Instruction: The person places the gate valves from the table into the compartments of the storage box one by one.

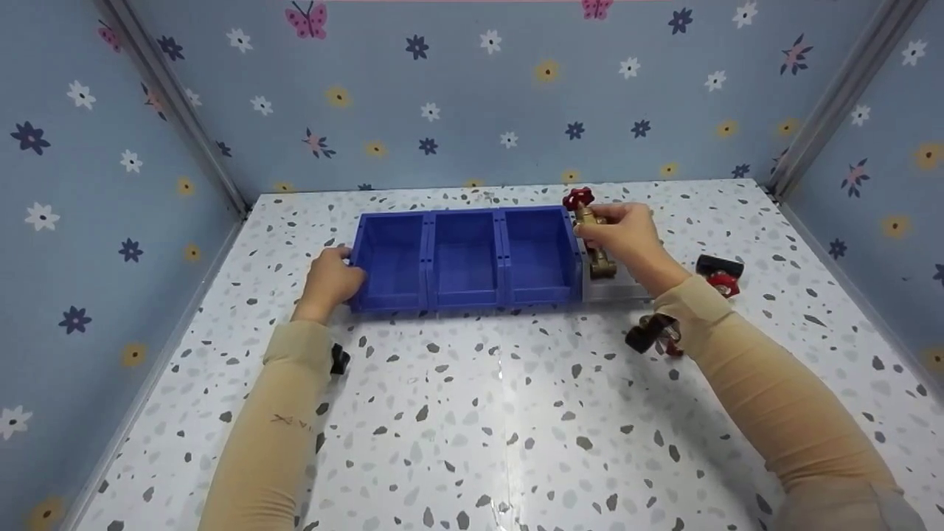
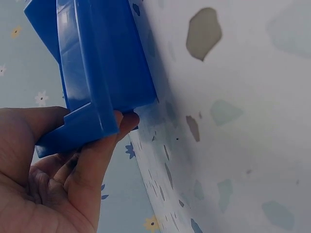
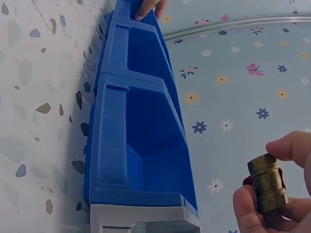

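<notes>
Three blue plastic bins [image 1: 464, 298] stand joined in a row, their insides bare. My left hand [image 1: 333, 279] grips the left end of the row; the left wrist view shows the thumb and fingers [image 2: 97, 160] on either side of the bin's rim. In my right hand [image 1: 627, 234] is a brass valve [image 1: 601, 264] with a red handwheel [image 1: 579, 198], pinched between thumb and fingers above the row's right end. The right wrist view has the brass body [image 3: 268, 187] beside the bins, with the handwheel mostly hidden behind it.
A pale grey box-like part [image 1: 616, 289] adjoins the bins' right end, below my right hand. Farther right lies a black piece [image 1: 719, 265] with a red wheel [image 1: 723, 284]. Another black-and-brass fitting [image 1: 649, 333] lies by my right sleeve, and a black object [image 1: 339, 359] by the left one.
</notes>
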The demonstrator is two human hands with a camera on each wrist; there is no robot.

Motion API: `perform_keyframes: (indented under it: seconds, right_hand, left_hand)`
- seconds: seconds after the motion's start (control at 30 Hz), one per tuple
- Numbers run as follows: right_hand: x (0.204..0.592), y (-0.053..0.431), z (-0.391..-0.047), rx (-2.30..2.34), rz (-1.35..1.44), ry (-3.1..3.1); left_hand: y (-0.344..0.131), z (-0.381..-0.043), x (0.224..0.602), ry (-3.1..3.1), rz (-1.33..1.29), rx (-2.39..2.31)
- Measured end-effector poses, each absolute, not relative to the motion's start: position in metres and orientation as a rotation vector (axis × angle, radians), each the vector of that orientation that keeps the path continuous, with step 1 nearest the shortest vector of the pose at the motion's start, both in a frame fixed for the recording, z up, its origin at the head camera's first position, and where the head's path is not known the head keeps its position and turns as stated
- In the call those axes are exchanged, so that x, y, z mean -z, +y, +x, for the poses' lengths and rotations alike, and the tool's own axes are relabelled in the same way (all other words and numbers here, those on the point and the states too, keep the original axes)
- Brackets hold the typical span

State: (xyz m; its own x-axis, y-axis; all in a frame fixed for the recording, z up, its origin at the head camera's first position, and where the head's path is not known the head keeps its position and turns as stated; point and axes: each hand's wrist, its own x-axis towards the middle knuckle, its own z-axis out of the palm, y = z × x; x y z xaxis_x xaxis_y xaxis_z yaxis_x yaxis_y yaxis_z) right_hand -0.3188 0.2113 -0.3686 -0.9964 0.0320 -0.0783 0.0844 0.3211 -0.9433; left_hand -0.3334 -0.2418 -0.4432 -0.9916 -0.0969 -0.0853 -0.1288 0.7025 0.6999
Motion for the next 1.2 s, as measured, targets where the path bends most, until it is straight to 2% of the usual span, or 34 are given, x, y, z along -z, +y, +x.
perform_keyframes:
  seconds: [0.63,1.2]
  right_hand:
    - [0.369,0.196,-0.320,1.694,0.146,2.566]
    - [0.372,0.181,-0.324,1.825,0.059,2.507]
  left_hand:
    - [-0.241,-0.334,0.444,2.821,-0.202,-1.185]
    - [-0.240,-0.333,0.443,2.833,-0.209,-1.191]
